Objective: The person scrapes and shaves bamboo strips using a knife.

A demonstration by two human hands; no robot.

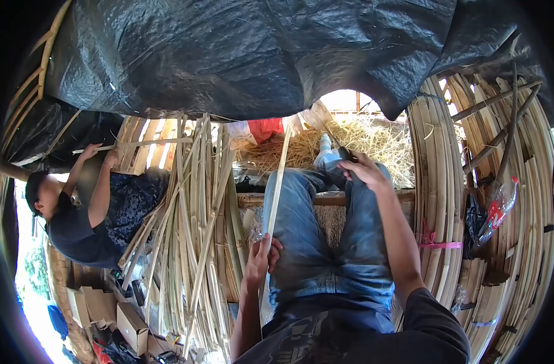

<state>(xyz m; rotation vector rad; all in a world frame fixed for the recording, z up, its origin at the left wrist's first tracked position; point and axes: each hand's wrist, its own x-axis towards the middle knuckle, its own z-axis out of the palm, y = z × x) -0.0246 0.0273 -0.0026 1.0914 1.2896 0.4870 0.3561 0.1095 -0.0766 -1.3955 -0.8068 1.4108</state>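
At your far left, a co-worker in a dark shirt and patterned trousers (134,209) grips a thin pale strip (158,142) with both hands. Below that person stand open brown cardboard boxes (131,327). Next comes a loose heap of long, split tan bamboo strips (195,236), some lying crosswise over others. Just beside your left thigh, your left hand (265,258) is closed around a long, narrow, pale bamboo strip (279,182), which slants up past your left knee toward the yellow straw (374,142) ahead. Your right hand (366,171), near your right knee, is wrapped around a dark-handled tool (347,155); its far end is too blurred to make out. Farther right stands a bundle of flat bamboo slats (431,151) tied with bright pink ribbon (441,245), then a clear plastic bottle with a red label (498,209).
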